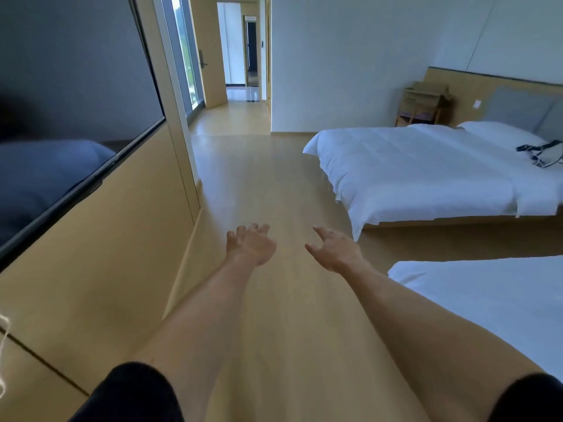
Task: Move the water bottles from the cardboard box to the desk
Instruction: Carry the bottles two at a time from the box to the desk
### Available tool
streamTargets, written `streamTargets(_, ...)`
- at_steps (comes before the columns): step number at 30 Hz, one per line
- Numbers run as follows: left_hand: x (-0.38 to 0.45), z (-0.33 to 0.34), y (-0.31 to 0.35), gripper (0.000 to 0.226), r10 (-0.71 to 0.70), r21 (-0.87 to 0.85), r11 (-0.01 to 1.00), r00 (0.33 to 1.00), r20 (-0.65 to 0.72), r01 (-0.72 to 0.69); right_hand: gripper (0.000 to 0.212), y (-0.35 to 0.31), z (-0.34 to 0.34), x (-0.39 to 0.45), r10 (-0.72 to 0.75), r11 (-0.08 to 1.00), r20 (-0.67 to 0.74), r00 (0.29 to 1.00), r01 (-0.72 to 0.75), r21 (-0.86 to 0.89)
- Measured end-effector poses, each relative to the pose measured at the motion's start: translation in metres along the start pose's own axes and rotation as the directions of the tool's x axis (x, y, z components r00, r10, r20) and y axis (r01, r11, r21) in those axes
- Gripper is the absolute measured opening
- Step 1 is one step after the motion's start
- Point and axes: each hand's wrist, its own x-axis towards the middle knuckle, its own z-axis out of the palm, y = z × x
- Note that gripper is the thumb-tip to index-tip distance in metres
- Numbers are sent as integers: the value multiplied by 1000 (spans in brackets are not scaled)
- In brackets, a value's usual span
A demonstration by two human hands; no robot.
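1. Right now both arms are reaching straight forward over the wooden floor (274, 178), the left hand (250, 243) and the right hand (333, 249) hanging side by side and a little apart, at about the same height.
2. Both hands are holding nothing: the left hand's fingers are spreading loosely with a slight curl, and the right hand's are lying relaxed, with the forefinger pointing ahead.
3. Neither the water bottles nor the cardboard box are showing anywhere in this view, and no desk is showing either, so which way the bottles lie from the hands, and how their long axes run, cannot be told.
4. Since no bottle is in sight, neither hand can be called the nearer one; they are reaching equally far forward.
5. Around the hands, a dark television (70, 117) is hanging on the wood-panelled wall to the left, a white bed (426, 169) is standing to the right across the floor, and the corner of a second bed (487, 300) is lying just beside the right forearm.
6. My judgement is that the person is walking or turning between the box and the desk, so the coming move calls first for bringing the box into view.
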Motion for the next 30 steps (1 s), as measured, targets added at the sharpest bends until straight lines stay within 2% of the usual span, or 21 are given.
streamTargets(14,230,-40,-62,50,37,-17,999,998,52,-36,63,-91,-14,225,-6,996,14,1000,8,-84)
streamTargets(22,342,-39,-52,52,45,-46,998,996,72,-42,63,-77,-15,340,20,998,14,1000,-19,-52)
streamTargets(30,478,-49,-14,53,-21,-43,999,994,103,25,64,-43,-26,498,-17,999,66,998,19,-38)
